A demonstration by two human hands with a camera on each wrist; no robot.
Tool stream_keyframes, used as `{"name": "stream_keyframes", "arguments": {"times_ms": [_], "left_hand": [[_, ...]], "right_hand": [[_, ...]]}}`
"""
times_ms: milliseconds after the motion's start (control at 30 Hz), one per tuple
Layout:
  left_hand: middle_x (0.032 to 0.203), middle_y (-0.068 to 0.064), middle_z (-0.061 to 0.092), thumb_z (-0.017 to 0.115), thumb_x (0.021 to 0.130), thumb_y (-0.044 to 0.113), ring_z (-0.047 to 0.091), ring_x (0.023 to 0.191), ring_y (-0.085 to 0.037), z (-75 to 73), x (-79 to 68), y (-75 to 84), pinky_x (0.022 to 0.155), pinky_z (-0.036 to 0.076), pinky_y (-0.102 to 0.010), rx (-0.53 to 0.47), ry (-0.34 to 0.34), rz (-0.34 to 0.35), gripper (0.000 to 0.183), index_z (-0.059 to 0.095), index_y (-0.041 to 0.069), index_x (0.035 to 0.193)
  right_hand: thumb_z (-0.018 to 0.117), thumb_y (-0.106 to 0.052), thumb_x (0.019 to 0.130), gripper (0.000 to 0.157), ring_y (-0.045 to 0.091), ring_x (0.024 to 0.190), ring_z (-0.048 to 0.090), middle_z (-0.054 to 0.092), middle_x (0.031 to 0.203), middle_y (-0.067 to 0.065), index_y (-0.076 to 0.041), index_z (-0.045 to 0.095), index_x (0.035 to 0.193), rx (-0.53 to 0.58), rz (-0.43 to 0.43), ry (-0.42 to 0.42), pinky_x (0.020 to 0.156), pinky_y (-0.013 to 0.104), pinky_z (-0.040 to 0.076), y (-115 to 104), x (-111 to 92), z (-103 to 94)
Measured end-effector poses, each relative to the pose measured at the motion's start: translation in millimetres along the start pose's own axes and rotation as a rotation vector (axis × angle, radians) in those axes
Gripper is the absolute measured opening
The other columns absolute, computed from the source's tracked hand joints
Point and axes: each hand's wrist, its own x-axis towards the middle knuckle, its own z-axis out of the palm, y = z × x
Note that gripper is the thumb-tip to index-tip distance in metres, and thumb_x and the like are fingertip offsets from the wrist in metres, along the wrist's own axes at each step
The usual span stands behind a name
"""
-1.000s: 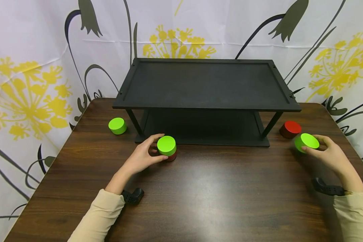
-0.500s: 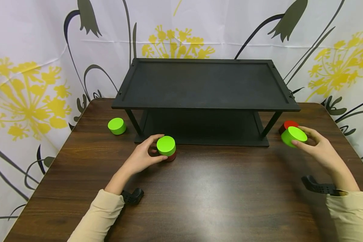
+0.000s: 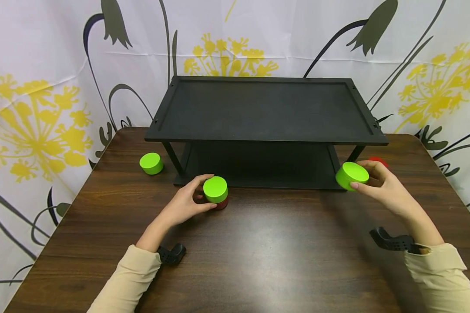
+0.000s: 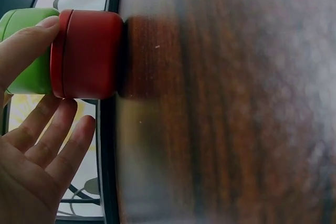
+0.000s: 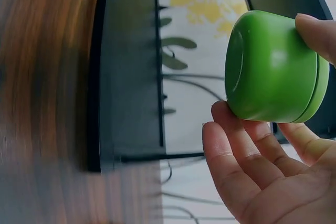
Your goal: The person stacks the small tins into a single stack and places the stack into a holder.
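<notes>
On the table in front of the shelf, a green round lidded jar (image 3: 215,188) stands stacked on a red lidded jar (image 4: 89,53). My left hand (image 3: 185,198) grips the green jar of this stack from the left side, thumb at the seam between the two jars. Raised off the table, another green jar (image 5: 273,69) is in my right hand (image 3: 387,187), pinched between thumb and fingers. In the head view that hand is by the shelf's front right corner. Behind it, a second red jar (image 3: 379,161) is mostly hidden.
A black two-level shelf (image 3: 266,111) stands at the back of the brown wooden table (image 3: 258,261). Left of the shelf sits another green jar (image 3: 151,164). A white flower-patterned cloth (image 3: 297,39) hangs behind everything.
My right hand has carried its green jar leftward, past the front of the right red jar to the shelf's right corner. My left hand and its stack have stayed in place.
</notes>
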Motion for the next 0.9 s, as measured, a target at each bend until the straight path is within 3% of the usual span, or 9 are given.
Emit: {"name": "stream_keyframes", "arguments": {"times_ms": [200, 367, 733, 900], "left_hand": [[0.137, -0.017, 0.050, 0.079, 0.078, 0.014, 0.061, 0.108, -0.031, 1.7, 0.2, -2.2, 0.090, 0.055, -0.043, -0.004, -0.002, 0.005, 0.077, 0.036, 0.009, 0.142], [0.136, -0.017, 0.050, 0.079, 0.079, 0.016, 0.061, 0.108, -0.031, 3.0, 1.1, -4.1, 0.091, 0.055, -0.043, -0.018, -0.005, -0.002, 0.078, 0.035, 0.011, 0.143], [0.135, -0.016, 0.050, 0.079, 0.079, 0.016, 0.059, 0.114, -0.032, 4.9, 3.4, -3.7, 0.091, 0.055, -0.043, -0.061, -0.015, -0.027, 0.078, 0.034, 0.013, 0.142], [0.135, -0.016, 0.050, 0.078, 0.079, 0.016, 0.059, 0.115, -0.033, 6.0, 3.6, -3.9, 0.091, 0.056, -0.043, -0.072, -0.014, -0.039, 0.077, 0.035, 0.013, 0.143]], "right_hand": [[0.062, -0.007, 0.091, 0.042, -0.009, 0.099, 0.055, 0.047, 0.115, -0.014, -0.011, 0.042, 0.128, 0.043, -0.056, -0.051, 0.078, 0.009, 0.051, -11.3, 4.8, 18.2], [0.064, -0.009, 0.091, 0.049, -0.011, 0.102, 0.053, 0.046, 0.119, -0.013, -0.003, 0.039, 0.132, 0.045, -0.039, -0.091, 0.078, 0.010, 0.050, -16.7, 8.2, 27.5], [0.066, -0.018, 0.090, 0.054, 0.005, 0.102, 0.057, 0.045, 0.130, 0.007, -0.006, 0.040, 0.136, 0.008, -0.007, -0.110, 0.078, 0.017, 0.051, -27.9, 16.3, 45.1], [0.066, -0.014, 0.090, 0.053, 0.012, 0.109, 0.055, 0.044, 0.129, 0.005, -0.004, 0.039, 0.135, 0.068, -0.014, -0.112, 0.081, 0.015, 0.051, -33.2, 20.2, 52.7]]}}
